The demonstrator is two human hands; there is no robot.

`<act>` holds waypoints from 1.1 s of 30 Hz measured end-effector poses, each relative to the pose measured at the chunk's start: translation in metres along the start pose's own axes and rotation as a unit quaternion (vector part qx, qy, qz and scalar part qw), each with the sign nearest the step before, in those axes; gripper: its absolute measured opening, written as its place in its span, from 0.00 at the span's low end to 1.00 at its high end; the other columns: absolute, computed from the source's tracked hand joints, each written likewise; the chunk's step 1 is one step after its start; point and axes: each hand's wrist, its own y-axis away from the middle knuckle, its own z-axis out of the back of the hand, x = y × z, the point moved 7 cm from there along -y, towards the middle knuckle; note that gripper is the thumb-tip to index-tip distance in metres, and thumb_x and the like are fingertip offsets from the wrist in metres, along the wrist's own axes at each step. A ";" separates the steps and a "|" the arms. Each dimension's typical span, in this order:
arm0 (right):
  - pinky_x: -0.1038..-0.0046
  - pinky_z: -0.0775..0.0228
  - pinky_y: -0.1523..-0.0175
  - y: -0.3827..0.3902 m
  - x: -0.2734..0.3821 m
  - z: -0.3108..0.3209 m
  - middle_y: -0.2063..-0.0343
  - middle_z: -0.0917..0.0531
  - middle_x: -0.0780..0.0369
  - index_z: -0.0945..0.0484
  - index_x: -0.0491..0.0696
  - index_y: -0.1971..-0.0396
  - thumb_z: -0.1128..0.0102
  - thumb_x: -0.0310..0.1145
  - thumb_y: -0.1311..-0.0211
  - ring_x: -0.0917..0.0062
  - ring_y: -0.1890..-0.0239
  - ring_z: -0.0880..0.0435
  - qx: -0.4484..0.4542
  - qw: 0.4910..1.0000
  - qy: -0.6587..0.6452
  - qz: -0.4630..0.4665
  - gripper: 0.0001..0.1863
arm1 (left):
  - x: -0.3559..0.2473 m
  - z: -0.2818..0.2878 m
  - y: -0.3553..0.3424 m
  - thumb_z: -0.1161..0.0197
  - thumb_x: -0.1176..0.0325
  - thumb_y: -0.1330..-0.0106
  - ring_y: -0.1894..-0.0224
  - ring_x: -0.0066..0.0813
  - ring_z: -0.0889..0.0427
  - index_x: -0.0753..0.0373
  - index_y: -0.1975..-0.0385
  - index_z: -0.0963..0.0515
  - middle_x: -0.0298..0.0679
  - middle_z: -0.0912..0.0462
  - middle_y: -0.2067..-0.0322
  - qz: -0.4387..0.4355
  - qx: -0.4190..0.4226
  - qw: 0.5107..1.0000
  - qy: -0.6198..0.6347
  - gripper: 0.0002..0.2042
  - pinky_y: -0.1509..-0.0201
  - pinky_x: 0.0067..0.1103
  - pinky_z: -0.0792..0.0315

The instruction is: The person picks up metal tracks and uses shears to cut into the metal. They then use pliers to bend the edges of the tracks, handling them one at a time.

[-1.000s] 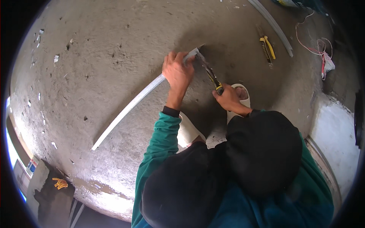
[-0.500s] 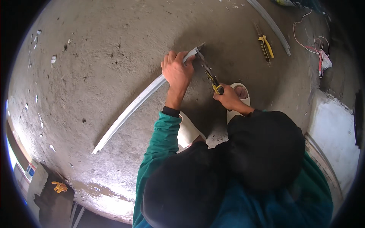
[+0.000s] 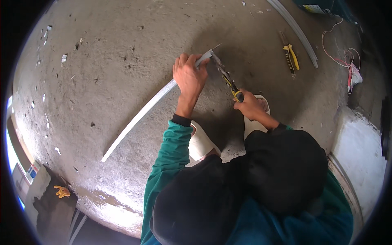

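My left hand (image 3: 190, 77) is closed around a long, light-grey metal channel (image 3: 141, 116), near its far end. The rest of the channel slants down to the left, close to the floor. In my right hand (image 3: 250, 105) are tin snips (image 3: 230, 83) with yellow-and-black handles. Their jaws meet the channel's far end, just beyond my left fingers, where a thin sliver sticks out. How far the jaws are apart is too small to tell.
Yellow-and-black pliers (image 3: 290, 57) lie on the concrete floor to the right, beside another metal channel (image 3: 296, 26). Farther right are tangled pale cords (image 3: 351, 61). Small metal scraps (image 3: 64, 58) dot the left side. An orange clamp-like object (image 3: 62, 191) rests at lower left.
The channel has turned slightly in my left hand, and the piece at its far end now looks thinner. My right hand and the snips have shifted slightly right. The whole view has moved a little.
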 end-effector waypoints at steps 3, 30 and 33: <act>0.65 0.35 0.65 -0.006 -0.005 -0.003 0.79 0.24 0.55 0.28 0.40 0.69 0.39 0.31 0.58 0.62 0.74 0.25 0.026 0.998 0.003 -0.050 0.15 | 0.003 0.000 -0.003 0.28 0.67 0.55 0.69 0.38 0.25 0.59 0.75 0.18 0.38 0.26 0.76 0.009 0.001 1.000 0.003 0.09 0.65 0.30 0.31; 0.66 0.34 0.57 -0.023 -0.004 0.007 0.73 0.20 0.52 0.25 0.38 0.69 0.31 0.43 0.56 0.63 0.66 0.21 0.043 0.999 -0.005 -0.023 0.24 | 0.010 0.000 0.001 0.28 0.63 0.52 0.71 0.34 0.24 0.58 0.73 0.18 0.36 0.26 0.75 0.008 0.023 0.999 -0.034 0.09 0.70 0.29 0.30; 0.66 0.34 0.57 -0.027 -0.012 0.002 0.73 0.20 0.51 0.25 0.37 0.69 0.32 0.47 0.54 0.63 0.66 0.21 0.054 0.998 -0.005 -0.042 0.25 | 0.008 0.000 0.002 0.29 0.65 0.53 0.69 0.35 0.24 0.58 0.73 0.19 0.35 0.27 0.76 0.008 0.027 0.999 -0.035 0.09 0.70 0.30 0.30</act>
